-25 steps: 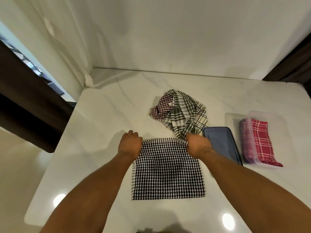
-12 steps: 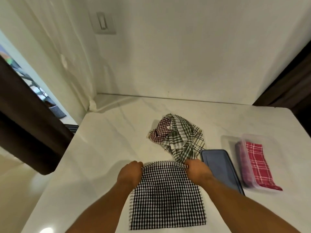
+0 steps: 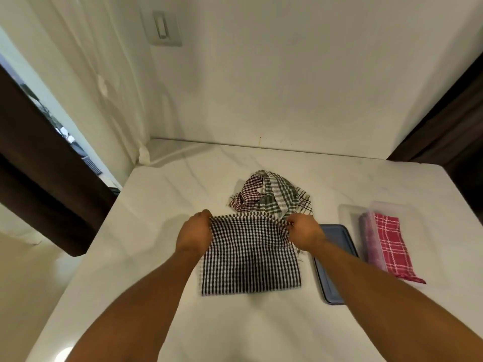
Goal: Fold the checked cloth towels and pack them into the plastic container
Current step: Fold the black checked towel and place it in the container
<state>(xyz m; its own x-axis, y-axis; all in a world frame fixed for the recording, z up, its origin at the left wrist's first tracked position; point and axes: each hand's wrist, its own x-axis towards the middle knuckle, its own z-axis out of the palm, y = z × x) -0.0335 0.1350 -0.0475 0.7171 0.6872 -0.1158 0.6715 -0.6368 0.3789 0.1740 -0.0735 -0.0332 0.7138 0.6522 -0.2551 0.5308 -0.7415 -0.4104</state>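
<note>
Head view: a black-and-white checked towel [image 3: 251, 259] lies spread on the white counter [image 3: 170, 205], its near edge flat and its far edge held at both corners. The left hand [image 3: 194, 235] grips the far left corner, its fingers [image 3: 205, 214] curled over the edge of the cloth. The right hand [image 3: 304, 232] grips the far right corner, its fingers [image 3: 290, 223] pinched together on the cloth, which bunches into small folds there. Both forearms reach in from the bottom of the view, one on each side of the towel.

Just beyond the towel's far edge sits a loose pile [image 3: 271, 195] of unfolded towels, one in maroon check and others in green and white. Just right of the towel lies a blue lid [image 3: 329, 286], flat on the counter and partly covered by the right forearm. Right of the lid, farther from the towel, stands the clear container [image 3: 392, 207], open at the top. A folded red towel [image 3: 389, 244] lies in it, and its near end hangs out over the container's near rim.

Well beyond the towel, a pale switch [image 3: 163, 27] is set on the wall. Far left of the towel hangs a dark curtain [image 3: 39, 165].
</note>
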